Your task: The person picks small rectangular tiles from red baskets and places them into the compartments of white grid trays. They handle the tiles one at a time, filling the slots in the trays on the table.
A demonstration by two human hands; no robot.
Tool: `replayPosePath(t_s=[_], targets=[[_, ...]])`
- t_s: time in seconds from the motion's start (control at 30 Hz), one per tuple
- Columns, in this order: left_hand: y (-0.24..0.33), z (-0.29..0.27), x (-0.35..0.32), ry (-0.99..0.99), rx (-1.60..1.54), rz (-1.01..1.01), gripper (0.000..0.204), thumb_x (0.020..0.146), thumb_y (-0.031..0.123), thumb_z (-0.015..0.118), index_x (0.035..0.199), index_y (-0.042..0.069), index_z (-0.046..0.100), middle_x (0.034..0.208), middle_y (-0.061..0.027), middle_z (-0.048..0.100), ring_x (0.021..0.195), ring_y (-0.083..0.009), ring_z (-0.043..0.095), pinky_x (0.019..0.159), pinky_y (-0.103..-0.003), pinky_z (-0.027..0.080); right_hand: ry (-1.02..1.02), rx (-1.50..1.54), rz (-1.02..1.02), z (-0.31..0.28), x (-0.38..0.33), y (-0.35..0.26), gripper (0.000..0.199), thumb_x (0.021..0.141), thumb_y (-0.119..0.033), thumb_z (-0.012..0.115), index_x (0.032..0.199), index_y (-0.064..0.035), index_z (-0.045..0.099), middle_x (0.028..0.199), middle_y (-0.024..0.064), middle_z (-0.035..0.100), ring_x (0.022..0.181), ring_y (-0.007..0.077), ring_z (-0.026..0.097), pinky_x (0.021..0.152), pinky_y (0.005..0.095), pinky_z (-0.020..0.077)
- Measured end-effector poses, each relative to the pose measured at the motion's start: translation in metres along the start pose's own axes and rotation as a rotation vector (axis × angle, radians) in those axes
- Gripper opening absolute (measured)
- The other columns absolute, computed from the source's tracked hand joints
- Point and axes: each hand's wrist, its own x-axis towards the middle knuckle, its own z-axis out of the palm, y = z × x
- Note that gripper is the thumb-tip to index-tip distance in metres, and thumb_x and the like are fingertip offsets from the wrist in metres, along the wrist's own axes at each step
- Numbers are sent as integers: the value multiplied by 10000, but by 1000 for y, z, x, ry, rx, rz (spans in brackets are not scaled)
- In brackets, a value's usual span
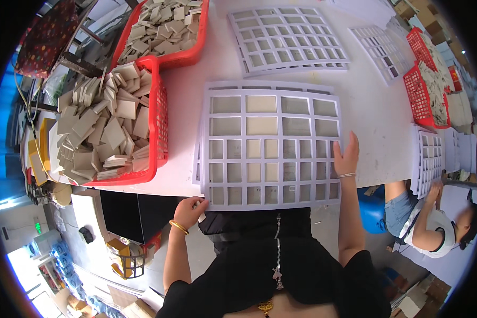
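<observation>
A white grid panel (278,208) lies flat at the near edge of the table, on top of at least one more panel that shows past its far and left edges. Cream tiles (261,126) fill several of its openings in a band left of the middle; other openings look grey. At the near left corner my left hand (188,213) is closed, with a small pale piece showing at its fingers; its exact kind is hard to make out. My right hand (346,158) rests at the panel's right edge, thumb and fingers apart, holding nothing.
Left on the white table (188,122) stand two red baskets (159,124) heaped with loose cream tiles. More grid panels (289,40) lie at the back, another (381,53) farther right. Red baskets (418,98) stand at far right, near a person (432,228) holding a panel.
</observation>
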Motion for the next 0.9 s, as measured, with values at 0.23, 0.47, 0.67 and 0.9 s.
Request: replayPosePath(t_s=[0.23,0.47,0.67,0.9], targets=[[61,-29,-25,61,60,209,157,761,142,696,731,24,598,600,-46,539,536,-121,486,536,-262,383,-192,659,570,6,-36,36,449,903,-297,619,1189,44,560,1159,138,602,1061,182,557,920,308,429],[98,-4,-14,-48,18,435,189,778,206,700,741,48,602,650,-66,519,572,-212,486,556,-300,397,48,534,627,-32,-24,118,441,944,-295,559,1224,46,556,1208,146,595,1118,209,550,991,326,404],[171,125,50,-215,132,745,284,835,365,640,801,85,604,776,-90,588,715,-298,587,612,-373,462,196,113,609,-162,51,280,558,939,-486,493,1226,-18,594,1193,121,633,1122,207,572,969,295,407],[204,178,70,-507,-456,609,199,901,263,603,995,88,597,757,-28,567,689,-139,560,605,-283,446,160,-226,100,-199,72,236,455,889,-282,627,1259,-33,534,1174,104,605,945,177,618,771,282,499]])
